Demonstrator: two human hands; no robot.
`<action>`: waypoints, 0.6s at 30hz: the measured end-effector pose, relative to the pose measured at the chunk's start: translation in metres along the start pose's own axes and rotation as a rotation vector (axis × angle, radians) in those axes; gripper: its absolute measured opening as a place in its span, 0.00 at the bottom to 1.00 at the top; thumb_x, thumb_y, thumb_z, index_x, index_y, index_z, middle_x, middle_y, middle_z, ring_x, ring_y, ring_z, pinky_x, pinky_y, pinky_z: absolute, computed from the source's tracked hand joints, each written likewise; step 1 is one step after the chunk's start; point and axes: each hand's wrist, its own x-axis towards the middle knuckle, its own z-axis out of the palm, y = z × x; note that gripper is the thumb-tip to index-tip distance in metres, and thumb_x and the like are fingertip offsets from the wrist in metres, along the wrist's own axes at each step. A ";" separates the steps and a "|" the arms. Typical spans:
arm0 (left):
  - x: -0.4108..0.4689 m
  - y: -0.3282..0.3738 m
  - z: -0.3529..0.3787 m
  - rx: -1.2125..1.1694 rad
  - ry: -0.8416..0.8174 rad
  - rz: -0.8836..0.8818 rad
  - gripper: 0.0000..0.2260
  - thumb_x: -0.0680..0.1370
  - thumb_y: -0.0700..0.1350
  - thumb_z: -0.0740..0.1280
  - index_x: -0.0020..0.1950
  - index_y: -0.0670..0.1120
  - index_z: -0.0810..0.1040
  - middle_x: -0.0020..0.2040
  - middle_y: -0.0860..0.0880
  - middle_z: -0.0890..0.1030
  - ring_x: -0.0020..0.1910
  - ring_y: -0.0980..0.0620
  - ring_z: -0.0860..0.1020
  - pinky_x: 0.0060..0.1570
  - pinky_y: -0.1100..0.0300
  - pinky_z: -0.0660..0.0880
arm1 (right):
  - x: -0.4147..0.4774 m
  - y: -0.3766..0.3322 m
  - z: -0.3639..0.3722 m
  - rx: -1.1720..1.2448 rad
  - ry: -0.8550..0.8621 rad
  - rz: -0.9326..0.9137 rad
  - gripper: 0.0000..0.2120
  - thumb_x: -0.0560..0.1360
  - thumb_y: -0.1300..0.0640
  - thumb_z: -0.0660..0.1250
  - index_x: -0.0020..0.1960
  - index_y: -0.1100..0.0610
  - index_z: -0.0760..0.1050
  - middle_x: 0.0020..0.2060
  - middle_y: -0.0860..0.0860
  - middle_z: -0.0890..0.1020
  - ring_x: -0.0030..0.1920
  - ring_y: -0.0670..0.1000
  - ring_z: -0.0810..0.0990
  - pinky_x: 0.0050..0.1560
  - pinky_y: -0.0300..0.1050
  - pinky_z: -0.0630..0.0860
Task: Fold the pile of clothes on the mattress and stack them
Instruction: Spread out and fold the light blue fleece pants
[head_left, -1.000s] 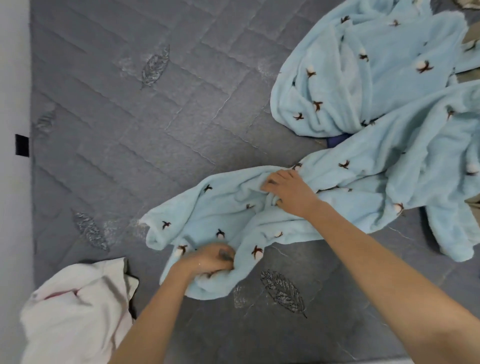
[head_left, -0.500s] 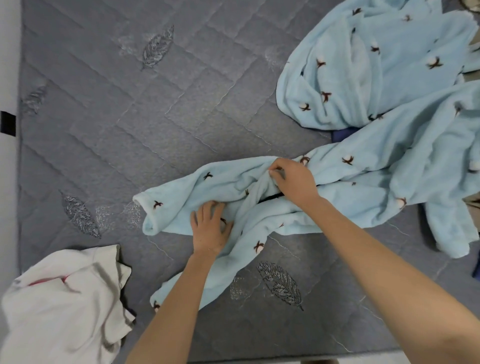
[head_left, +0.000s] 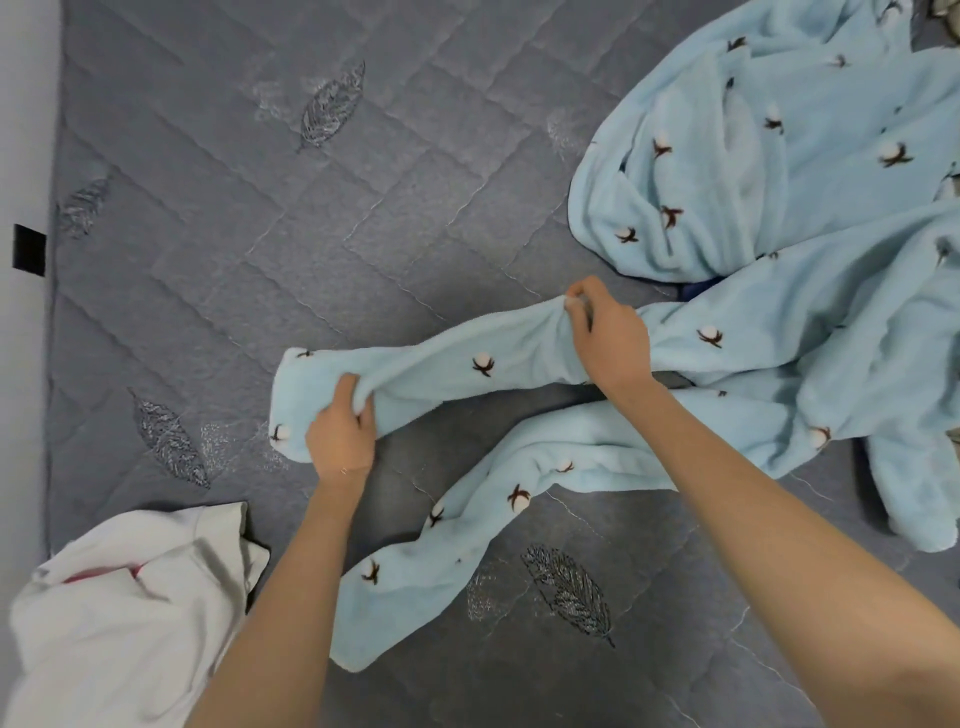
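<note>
- The blue fleece garment (head_left: 483, 364) is spread on the mattress (head_left: 260, 234); one long section is held stretched between both hands.
- The left hand (head_left: 340, 441) is clamped near its end and the right hand (head_left: 610, 343) is pinched further up, presumably so it is straightened for folding.

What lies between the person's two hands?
In the head view, a stretch of the blue fleece garment spans from the left hand to the right hand; both grip it.
</note>
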 end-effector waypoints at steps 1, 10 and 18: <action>0.008 0.008 -0.010 -0.102 -0.003 -0.028 0.07 0.79 0.39 0.63 0.51 0.36 0.77 0.36 0.36 0.77 0.35 0.40 0.75 0.36 0.50 0.69 | 0.003 -0.003 -0.001 -0.017 0.001 -0.020 0.11 0.82 0.55 0.55 0.56 0.60 0.72 0.35 0.57 0.78 0.38 0.61 0.77 0.39 0.54 0.72; 0.089 0.037 -0.043 -0.040 -0.002 0.020 0.10 0.77 0.48 0.67 0.54 0.44 0.78 0.48 0.46 0.80 0.47 0.44 0.76 0.46 0.57 0.70 | 0.057 -0.009 0.000 -0.148 0.217 -0.207 0.08 0.78 0.56 0.61 0.50 0.58 0.77 0.42 0.55 0.80 0.43 0.58 0.77 0.45 0.52 0.68; 0.050 0.003 0.036 0.146 0.059 0.301 0.19 0.77 0.54 0.60 0.60 0.43 0.77 0.61 0.39 0.75 0.58 0.35 0.74 0.60 0.39 0.67 | 0.019 0.007 0.038 -0.285 0.166 -0.292 0.13 0.71 0.54 0.64 0.52 0.58 0.78 0.46 0.57 0.77 0.44 0.60 0.76 0.42 0.50 0.69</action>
